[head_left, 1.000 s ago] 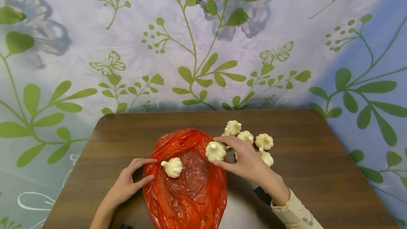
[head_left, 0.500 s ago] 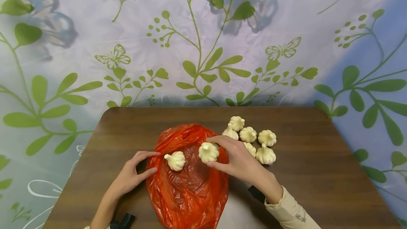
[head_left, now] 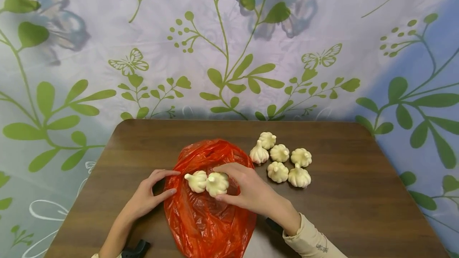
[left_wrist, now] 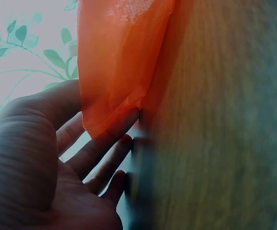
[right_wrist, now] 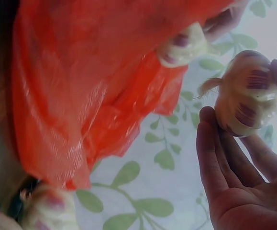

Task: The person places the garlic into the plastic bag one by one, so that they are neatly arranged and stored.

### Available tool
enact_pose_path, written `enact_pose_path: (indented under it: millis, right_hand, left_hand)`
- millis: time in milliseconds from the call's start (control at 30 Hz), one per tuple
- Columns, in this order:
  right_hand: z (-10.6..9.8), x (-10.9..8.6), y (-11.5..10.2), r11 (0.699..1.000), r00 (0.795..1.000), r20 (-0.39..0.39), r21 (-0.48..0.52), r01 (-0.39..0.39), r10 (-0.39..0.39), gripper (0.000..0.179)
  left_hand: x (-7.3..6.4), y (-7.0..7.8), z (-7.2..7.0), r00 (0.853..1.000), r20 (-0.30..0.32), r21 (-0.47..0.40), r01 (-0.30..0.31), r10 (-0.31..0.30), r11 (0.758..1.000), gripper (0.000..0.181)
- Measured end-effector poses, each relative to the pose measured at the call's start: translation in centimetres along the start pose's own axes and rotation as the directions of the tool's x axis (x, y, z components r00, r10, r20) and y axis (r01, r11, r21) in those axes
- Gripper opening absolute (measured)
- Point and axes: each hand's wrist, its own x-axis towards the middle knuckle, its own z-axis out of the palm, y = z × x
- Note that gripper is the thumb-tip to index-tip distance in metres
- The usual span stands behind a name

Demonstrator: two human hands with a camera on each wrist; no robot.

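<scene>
My right hand (head_left: 247,190) grips a garlic bulb (head_left: 217,184) between thumb and fingers, over the mouth of a crinkled red plastic bag (head_left: 211,230). The right wrist view shows this garlic bulb (right_wrist: 248,98), pale with purple patches and a tuft of roots, at my fingertips. A second garlic bulb (head_left: 197,181) lies on the bag's left inner side, overlapping the held one in the head view. My left hand (head_left: 147,194) touches the bag's left rim, thumb and index finger spread apart. In the left wrist view, orange film (left_wrist: 124,57) partly covers its fingertips.
Several garlic bulbs (head_left: 279,153) stand in a loose group right of the bag on the brown wooden table (head_left: 340,194). Behind the table's far edge hangs a cloth (head_left: 143,31) printed with leaves and butterflies. Black wrist straps (head_left: 136,249) show near both forearms.
My right hand has carried its garlic bulb leftward from the bag's right rim to beside the bulb inside. My left hand stays at the left rim. The head view has shifted slightly.
</scene>
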Motion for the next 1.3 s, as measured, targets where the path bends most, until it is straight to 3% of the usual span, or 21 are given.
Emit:
enact_pose_path:
  millis: [300, 600, 800, 1300]
  right_hand:
    - [1.5, 0.7, -0.7, 0.999, 0.994, 0.106, -0.036, 0.000, 0.004, 0.061]
    - [2.4, 1.3, -0.8, 0.998, 0.990, 0.143, -0.067, -0.002, 0.012, 0.060]
    - [3.7, 1.3, -1.3, 0.997, 0.981, 0.194, -0.079, 0.005, 0.011, 0.060]
    - [5.8, 1.0, -1.0, 0.992, 0.964, 0.265, -0.128, 0.011, 0.023, 0.061]
  left_hand:
    - [0.1, -0.1, 0.0, 1.000, 0.000, 0.008, -0.001, 0.001, 1.000, 0.047]
    - [1.0, -0.1, 0.2, 1.000, 0.003, -0.033, -0.015, 0.015, 0.999, 0.048]
    - [0.4, 0.0, -0.3, 1.000, 0.017, -0.027, 0.008, -0.007, 1.000, 0.049]
    - [0.3, 0.0, -0.2, 1.000, 0.005, 0.008, 0.008, -0.008, 1.000, 0.047]
